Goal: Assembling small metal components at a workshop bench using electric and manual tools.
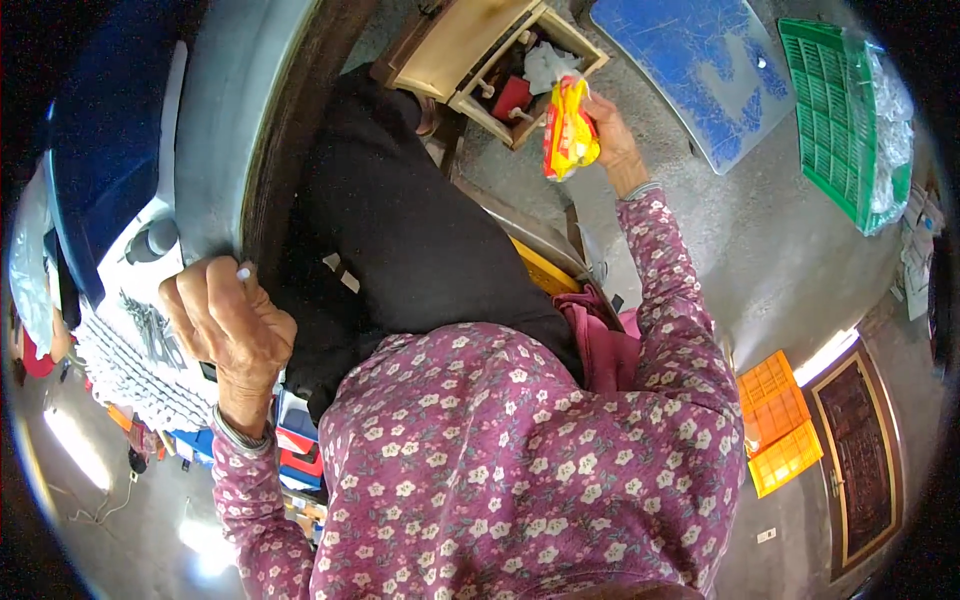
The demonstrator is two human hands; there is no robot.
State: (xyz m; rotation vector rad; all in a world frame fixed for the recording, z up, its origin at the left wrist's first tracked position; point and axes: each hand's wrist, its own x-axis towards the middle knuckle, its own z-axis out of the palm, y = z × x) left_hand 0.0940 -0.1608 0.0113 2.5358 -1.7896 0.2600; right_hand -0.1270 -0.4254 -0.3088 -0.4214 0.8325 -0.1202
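Out to the upper right, my right hand is closed round a crinkled yellow and red plastic packet. The packet is beside an open wooden drawer, in which lie a red box-like thing and a crumpled clear plastic bag. My left hand is closed at the table's edge, with a small white piece showing between its thumb and fingers. The rest of that piece is hidden. Just beyond this hand is a grey rounded knob on a white and dark blue machine.
A grey tabletop runs along the left, with a heap of small white parts on it. A scratched blue stool top and a green crate holding clear plastic are far right. Orange crates stand nearer, before a door.
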